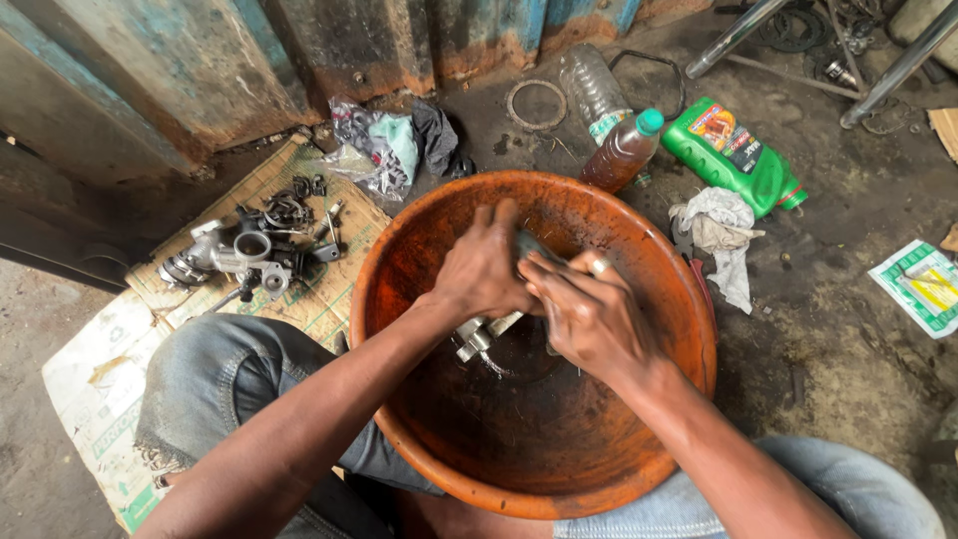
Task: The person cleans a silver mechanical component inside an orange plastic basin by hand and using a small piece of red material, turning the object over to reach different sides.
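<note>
Head view: both hands work inside an orange basin [689, 299] set between the person's knees on the floor. Left hand [481, 268] is curled around a grey metal part [481, 334], fingers closed over its top; the part's lower end sticks out below the palm, just above the basin's dark bottom. Right hand [589, 314] has its grip pressed together on a small object beside the left hand, over the part; what it pinches is too hidden to tell. The two hands touch at the fingers.

Left of the basin, cardboard [100, 379] lies on the floor with a carburetor body [239, 255] and small dark loose parts [294, 205] on it. A crumpled plastic bag [374, 150] sits behind the cardboard by the rusty blue wall [200, 70].

Behind the basin: a bottle of brown liquid [621, 152] with green cap, a clear empty bottle [591, 88], a metal ring [536, 104]. A green jug [733, 155] lies on its side to the right, a dirty white rag [720, 235] just beside the basin rim. A green and yellow packet [923, 284] lies far right. Chrome tubes [898, 65] cross the top right corner.
</note>
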